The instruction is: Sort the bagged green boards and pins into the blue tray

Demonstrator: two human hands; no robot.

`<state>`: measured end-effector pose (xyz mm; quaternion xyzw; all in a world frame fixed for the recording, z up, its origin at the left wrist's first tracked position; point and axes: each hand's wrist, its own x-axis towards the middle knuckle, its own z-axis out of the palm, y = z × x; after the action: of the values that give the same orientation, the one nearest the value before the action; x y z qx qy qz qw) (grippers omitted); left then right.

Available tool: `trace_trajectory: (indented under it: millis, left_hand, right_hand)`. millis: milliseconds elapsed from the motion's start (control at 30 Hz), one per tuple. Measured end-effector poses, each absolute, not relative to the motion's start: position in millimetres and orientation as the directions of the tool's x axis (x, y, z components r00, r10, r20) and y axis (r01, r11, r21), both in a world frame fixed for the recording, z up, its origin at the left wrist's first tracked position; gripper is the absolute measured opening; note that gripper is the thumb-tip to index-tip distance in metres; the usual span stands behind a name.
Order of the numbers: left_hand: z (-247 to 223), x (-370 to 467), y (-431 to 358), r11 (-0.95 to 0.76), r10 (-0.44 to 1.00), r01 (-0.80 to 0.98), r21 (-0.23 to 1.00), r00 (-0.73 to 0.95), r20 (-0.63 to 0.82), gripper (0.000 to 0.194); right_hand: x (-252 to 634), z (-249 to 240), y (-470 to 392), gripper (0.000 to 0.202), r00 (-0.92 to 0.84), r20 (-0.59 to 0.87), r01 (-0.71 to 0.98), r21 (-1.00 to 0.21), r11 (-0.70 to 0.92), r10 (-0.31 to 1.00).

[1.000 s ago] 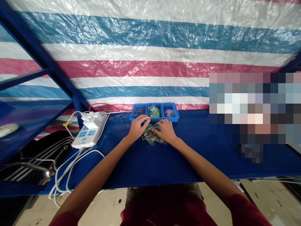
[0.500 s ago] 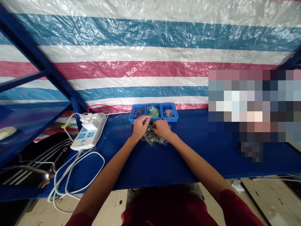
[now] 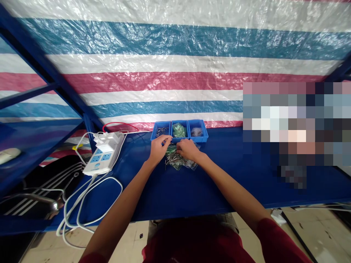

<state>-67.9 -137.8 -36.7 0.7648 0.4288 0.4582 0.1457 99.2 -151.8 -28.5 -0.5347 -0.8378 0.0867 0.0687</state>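
Three blue bins stand side by side at the back of the blue table: the left bin [image 3: 152, 136] holds loose metal screws, the middle one [image 3: 179, 140] a green-tinted bag, the right one [image 3: 201, 139] a clear bag. My left hand [image 3: 159, 147] is at the front edge of the left bin, fingers pinched together; what they hold is too small to name. My right hand [image 3: 188, 149] has its fingers closed over the pile of screws and small plastic bags [image 3: 175, 159] in front of the bins, and its fingertips' contents are hidden.
On the left, a white power strip [image 3: 95, 167] with plugged-in adapters has looped white cables [image 3: 120, 186] hanging over the table's front edge. A blue metal frame [image 3: 68, 93] rises behind it. A pixelated area covers the right side.
My left hand has moved slightly left, from in front of the middle bin towards the left bin. My right hand has stayed almost still over the pile.
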Motion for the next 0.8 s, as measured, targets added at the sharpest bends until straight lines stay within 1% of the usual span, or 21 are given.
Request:
trace_trajectory:
  millis: [200,400,633,800]
  left_hand:
    - [-36.5,-69.4,-138.0,-0.589,0.786,0.538,0.603,0.208,0.582,0.029]
    - [-37.1,-71.2,-137.4,-0.59,0.781,0.523,0.615,0.177,0.599,0.029]
    - [-37.7,-71.2,-137.8,-0.582,0.79,0.515,0.629,0.175,0.588,0.028]
    - [-38.2,-70.9,-137.5,-0.584,0.792,0.497,0.642,0.176,0.585,0.026]
  right_hand:
    - [98.3,-31.7,-148.7,0.019,-0.511,0.036,0.849,-0.138,0.511,0.859]
    - [100.6,-33.9,-149.1,0.02,-0.541,0.054,0.832,-0.11,0.543,0.839]
    - [103.6,-29.8,-149.1,0.018,-0.544,0.048,0.824,-0.157,0.544,0.838]
    - [103.4,-29.2,-148.0,0.016,-0.557,0.037,0.817,-0.155,0.555,0.83]
